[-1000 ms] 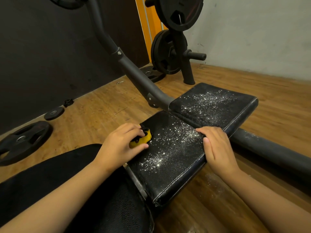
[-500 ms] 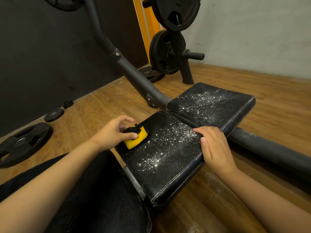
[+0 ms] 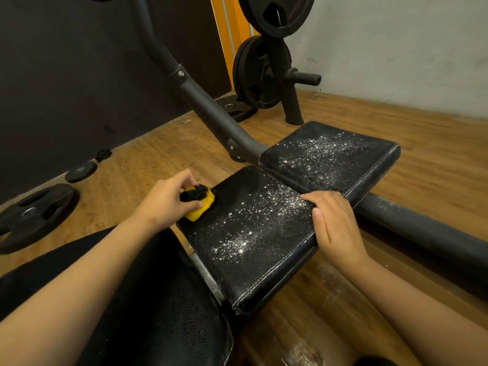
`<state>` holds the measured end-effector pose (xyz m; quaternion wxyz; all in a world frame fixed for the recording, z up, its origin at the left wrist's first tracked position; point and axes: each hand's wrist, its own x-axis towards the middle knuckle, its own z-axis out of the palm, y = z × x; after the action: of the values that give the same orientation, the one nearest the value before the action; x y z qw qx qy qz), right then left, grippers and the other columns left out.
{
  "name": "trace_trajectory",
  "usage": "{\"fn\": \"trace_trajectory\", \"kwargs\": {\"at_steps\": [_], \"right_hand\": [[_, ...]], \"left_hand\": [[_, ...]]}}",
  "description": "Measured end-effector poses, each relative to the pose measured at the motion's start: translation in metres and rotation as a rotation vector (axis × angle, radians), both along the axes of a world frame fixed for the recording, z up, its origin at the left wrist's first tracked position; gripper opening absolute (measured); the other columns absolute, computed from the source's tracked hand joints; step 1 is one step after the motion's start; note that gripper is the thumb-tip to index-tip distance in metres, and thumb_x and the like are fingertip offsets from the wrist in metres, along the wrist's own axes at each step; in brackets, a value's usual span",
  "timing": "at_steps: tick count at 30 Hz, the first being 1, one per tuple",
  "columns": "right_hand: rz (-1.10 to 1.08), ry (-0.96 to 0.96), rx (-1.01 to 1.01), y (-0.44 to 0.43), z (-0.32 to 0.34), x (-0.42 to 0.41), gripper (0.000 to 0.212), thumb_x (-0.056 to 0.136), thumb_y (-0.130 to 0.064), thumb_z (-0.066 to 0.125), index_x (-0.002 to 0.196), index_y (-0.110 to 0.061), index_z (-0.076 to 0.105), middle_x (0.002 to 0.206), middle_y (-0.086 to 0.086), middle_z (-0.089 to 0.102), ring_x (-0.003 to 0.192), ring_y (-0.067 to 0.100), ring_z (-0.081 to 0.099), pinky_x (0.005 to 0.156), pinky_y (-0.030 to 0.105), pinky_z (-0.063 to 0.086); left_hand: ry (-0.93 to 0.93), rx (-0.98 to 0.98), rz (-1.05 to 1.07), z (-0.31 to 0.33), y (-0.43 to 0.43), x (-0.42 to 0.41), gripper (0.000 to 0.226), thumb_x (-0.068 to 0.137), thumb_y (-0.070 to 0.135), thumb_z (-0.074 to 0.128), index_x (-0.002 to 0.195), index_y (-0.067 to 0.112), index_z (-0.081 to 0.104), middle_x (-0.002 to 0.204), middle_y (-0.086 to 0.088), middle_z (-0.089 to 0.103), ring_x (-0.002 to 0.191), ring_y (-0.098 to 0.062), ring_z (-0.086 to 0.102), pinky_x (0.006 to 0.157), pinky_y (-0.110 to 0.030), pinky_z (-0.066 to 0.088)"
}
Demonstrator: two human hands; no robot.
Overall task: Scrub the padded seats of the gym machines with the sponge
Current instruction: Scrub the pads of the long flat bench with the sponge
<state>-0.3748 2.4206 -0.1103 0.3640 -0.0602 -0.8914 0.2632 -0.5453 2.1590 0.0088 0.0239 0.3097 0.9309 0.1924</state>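
Note:
A black padded seat (image 3: 253, 241) lies in the middle, speckled with white powder. Beyond it is a second black pad (image 3: 330, 159), also dusted white. My left hand (image 3: 169, 199) grips a yellow sponge with a black top (image 3: 199, 203) at the near pad's left edge. My right hand (image 3: 335, 225) lies on the pad's right edge, fingers straight and thumb over the side. A third black pad (image 3: 158, 313) fills the bottom left under my left forearm.
The machine's dark tube frame (image 3: 211, 112) rises to the upper left; a thick bar (image 3: 422, 233) runs right. A plate rack (image 3: 266, 72) stands behind. Loose weight plates (image 3: 34, 215) lie on the wooden floor at left. White powder marks the floor (image 3: 330, 286) at right.
My left hand has slid the sponge leftward to the pad's left edge. The right hand has stayed on the right edge. The view has shifted slightly.

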Motion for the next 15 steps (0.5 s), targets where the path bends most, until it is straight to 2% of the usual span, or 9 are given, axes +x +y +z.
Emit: {"fn": "trace_trajectory", "kwargs": {"at_steps": [2, 5, 7, 12, 15], "right_hand": [[0.001, 0.008, -0.004, -0.001, 0.001, 0.000, 0.045, 0.099, -0.027, 0.024, 0.115, -0.009, 0.062, 0.111, 0.004, 0.061, 0.104, 0.019, 0.052, 0.093, 0.025, 0.032], [-0.005, 0.016, -0.003, -0.002, 0.000, -0.001, 0.045, 0.099, -0.027, 0.024, 0.115, -0.009, 0.062, 0.110, 0.004, 0.062, 0.103, 0.019, 0.052, 0.092, 0.026, 0.032], [-0.008, 0.015, -0.007, -0.002, -0.001, 0.000, 0.045, 0.099, -0.027, 0.024, 0.115, -0.009, 0.062, 0.110, 0.004, 0.061, 0.103, 0.019, 0.052, 0.092, 0.026, 0.032], [-0.014, 0.007, 0.015, -0.001, 0.000, 0.000, 0.044, 0.098, -0.026, 0.025, 0.114, -0.009, 0.063, 0.109, 0.004, 0.062, 0.102, 0.018, 0.051, 0.090, 0.024, 0.031], [-0.010, 0.004, 0.034, 0.000, 0.000, -0.001, 0.047, 0.099, -0.030, 0.023, 0.114, -0.009, 0.063, 0.109, 0.005, 0.061, 0.102, 0.019, 0.051, 0.090, 0.024, 0.030]], "left_hand": [[-0.027, -0.051, -0.057, 0.003, -0.002, 0.015, 0.033, 0.076, 0.023, 0.080, 0.090, 0.033, 0.052, 0.106, 0.008, 0.065, 0.098, -0.011, 0.062, 0.084, -0.037, 0.054], [-0.031, -0.101, -0.172, 0.003, -0.005, 0.035, 0.034, 0.074, 0.024, 0.082, 0.089, 0.033, 0.053, 0.097, 0.013, 0.068, 0.091, -0.004, 0.064, 0.081, -0.037, 0.054], [-0.011, -0.086, -0.195, 0.000, -0.008, 0.036, 0.033, 0.074, 0.025, 0.081, 0.092, 0.031, 0.054, 0.098, 0.012, 0.069, 0.092, -0.006, 0.064, 0.080, -0.039, 0.054], [0.073, -0.043, 0.018, 0.001, -0.010, 0.007, 0.030, 0.081, 0.020, 0.075, 0.100, 0.027, 0.052, 0.102, 0.002, 0.067, 0.095, -0.017, 0.063, 0.079, -0.039, 0.055], [0.060, -0.046, 0.033, 0.001, -0.013, 0.009, 0.028, 0.082, 0.018, 0.074, 0.098, 0.026, 0.052, 0.100, 0.003, 0.067, 0.093, -0.016, 0.064, 0.075, -0.036, 0.054]]}}
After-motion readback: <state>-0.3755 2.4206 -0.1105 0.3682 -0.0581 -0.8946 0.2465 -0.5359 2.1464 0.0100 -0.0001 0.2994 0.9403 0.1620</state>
